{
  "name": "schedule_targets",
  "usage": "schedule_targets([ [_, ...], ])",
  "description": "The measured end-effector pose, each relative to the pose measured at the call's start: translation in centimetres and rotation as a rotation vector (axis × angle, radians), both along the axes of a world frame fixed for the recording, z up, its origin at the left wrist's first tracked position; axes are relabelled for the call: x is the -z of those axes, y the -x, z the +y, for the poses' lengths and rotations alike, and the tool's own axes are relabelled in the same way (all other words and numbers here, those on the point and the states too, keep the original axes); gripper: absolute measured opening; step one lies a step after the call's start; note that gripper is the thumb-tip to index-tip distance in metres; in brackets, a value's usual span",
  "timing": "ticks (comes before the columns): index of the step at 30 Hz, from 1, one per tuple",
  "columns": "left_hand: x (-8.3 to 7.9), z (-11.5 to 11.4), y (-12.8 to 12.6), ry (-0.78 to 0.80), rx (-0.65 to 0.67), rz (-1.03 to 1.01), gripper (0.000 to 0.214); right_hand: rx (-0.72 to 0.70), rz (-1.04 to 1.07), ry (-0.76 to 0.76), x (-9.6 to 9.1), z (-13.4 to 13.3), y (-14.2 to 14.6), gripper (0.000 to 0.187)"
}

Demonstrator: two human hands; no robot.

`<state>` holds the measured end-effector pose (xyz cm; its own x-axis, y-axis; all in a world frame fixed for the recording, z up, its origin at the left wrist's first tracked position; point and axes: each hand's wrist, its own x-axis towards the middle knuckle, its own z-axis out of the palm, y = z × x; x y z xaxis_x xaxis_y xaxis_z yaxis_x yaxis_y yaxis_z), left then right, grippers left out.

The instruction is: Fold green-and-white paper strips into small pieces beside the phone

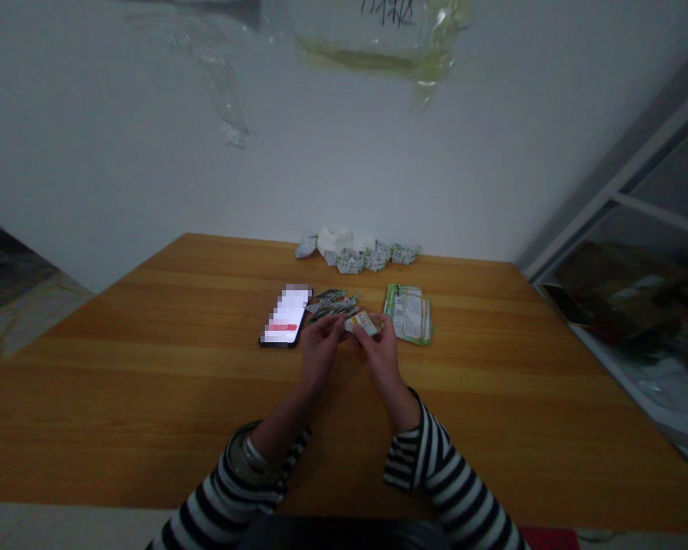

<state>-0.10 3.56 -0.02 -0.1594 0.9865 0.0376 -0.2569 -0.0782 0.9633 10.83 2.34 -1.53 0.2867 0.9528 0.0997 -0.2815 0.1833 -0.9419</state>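
My left hand point(319, 347) and my right hand point(381, 353) meet over the middle of a wooden table point(149, 382). Both pinch a small printed paper piece point(361, 323) between fingertips, orange and white on its face. Just behind my left fingers lie several dark printed paper pieces point(329, 303). A phone point(287, 315) with a lit screen lies flat to the left of my left hand. A stack of flat green-and-white printed sheets point(409, 313) lies to the right of my right hand. Both sleeves are black-and-white striped.
A row of folded green-and-white paper shapes point(355, 253) sits at the table's far edge against the white wall. A clear plastic bag point(378, 46) hangs on the wall above. A metal-framed shelf point(636, 290) stands at the right.
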Motion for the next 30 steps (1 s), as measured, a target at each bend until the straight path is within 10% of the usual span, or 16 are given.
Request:
schedule_targets([
  [23, -0.5, -0.1, 0.1, 0.021, 0.153, 0.040, 0.046, -0.125, -0.039, -0.023, -0.4, -0.7, 0.2, 0.062],
  [30, 0.1, 0.6, 1.1, -0.063, 0.035, 0.076, 0.035, -0.444, -0.182, 0.005, -1.3, -0.6, -1.4, 0.058],
])
